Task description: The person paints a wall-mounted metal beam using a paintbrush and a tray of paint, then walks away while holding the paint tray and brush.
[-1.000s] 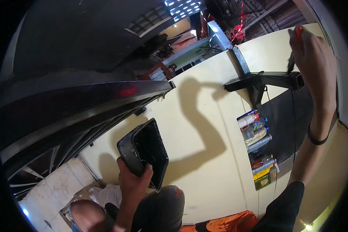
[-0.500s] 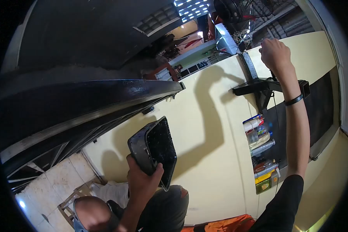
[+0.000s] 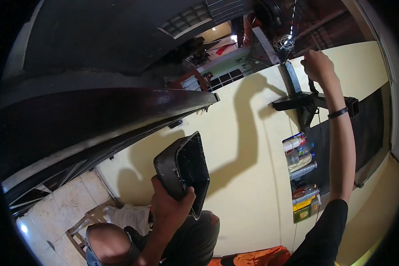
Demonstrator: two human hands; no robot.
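Left hand (image 3: 172,208) grips one tray (image 3: 193,168) (black); right hand (image 3: 320,67), one brush (image 3: 312,86).

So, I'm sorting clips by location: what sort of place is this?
Probably a home or small shop: a smooth, cream-painted wall, a cluster of clear and coloured plastic bottles, and pale square floor tiles suggest it.
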